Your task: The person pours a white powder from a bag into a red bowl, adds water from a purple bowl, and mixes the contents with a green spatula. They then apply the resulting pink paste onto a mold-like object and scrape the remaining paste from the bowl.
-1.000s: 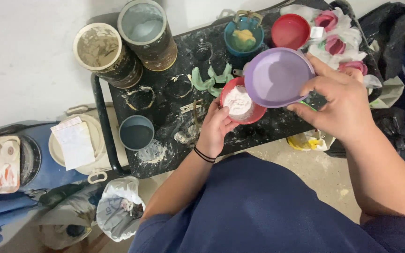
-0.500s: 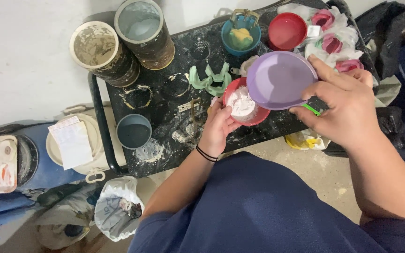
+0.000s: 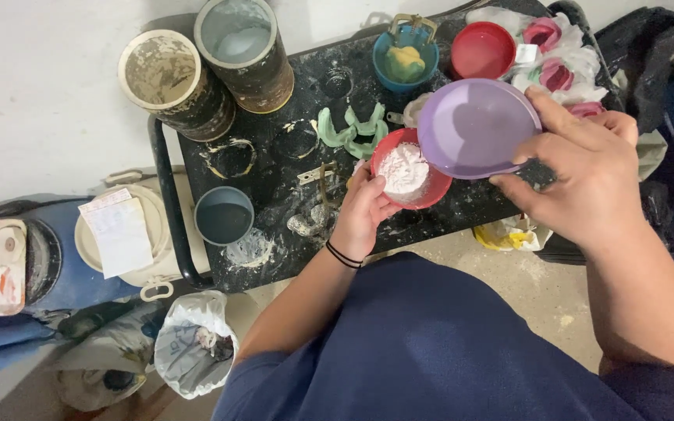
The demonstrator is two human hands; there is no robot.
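— 2 bowls sit at the centre here. Which hand has which?

— The left hand is wrapped around the near side of the red bowl of white powder, fingers curled closed on its wall, thumb at the rim. The bowl sits near the front edge of the black tray table.

— And the other?

— The right hand pinches the purple bowl by its right rim, fingers closed on the edge, and holds it tilted so its inside faces the camera.

— How do the 2 lie to each other?

— The purple bowl is up and to the right of the red one, its lower left rim overlapping the red bowl's right edge. I cannot tell whether they touch.

— Anything close by?

— Green dental trays lie just left of the red bowl, a second red bowl and a blue bowl stand farther back, and a grey cup stands well to the left.
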